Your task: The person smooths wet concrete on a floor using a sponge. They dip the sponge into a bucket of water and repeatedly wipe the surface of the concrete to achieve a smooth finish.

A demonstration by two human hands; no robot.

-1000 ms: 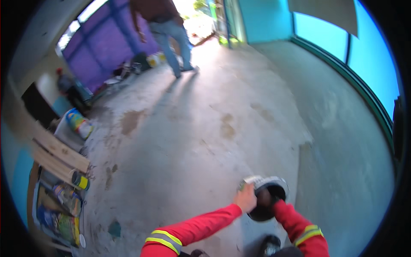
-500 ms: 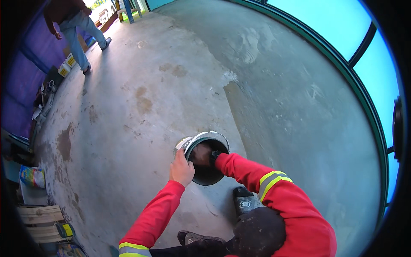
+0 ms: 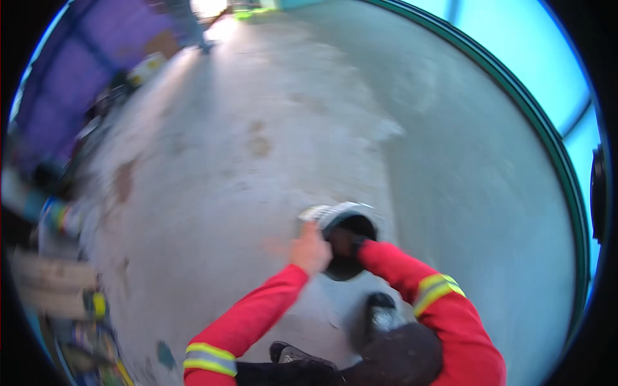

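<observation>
A whitish bucket (image 3: 320,212) with a dark inside lies tipped on the concrete floor, its mouth turned toward me. At the left side of its rim, my left hand (image 3: 311,249) is closed on the edge. My right hand (image 3: 343,240) reaches into the mouth up to the wrist, where a dark band shows. Shadow and blur hide its fingers, so I cannot make out whether it holds anything. Both arms wear red sleeves with reflective bands.
My shoe (image 3: 381,312) and dark-clad knee (image 3: 404,355) are close below the bucket. Wooden boards (image 3: 55,283) and a colourful bag (image 3: 59,215) lie at the left. Another person's leg (image 3: 193,26) shows at the far left. A green-framed wall (image 3: 508,83) curves along the right.
The view has shifted and blurred, so the bucket and my arms appear farther right. The other person is now mostly out of view at the top. My hands keep their places at the bucket.
</observation>
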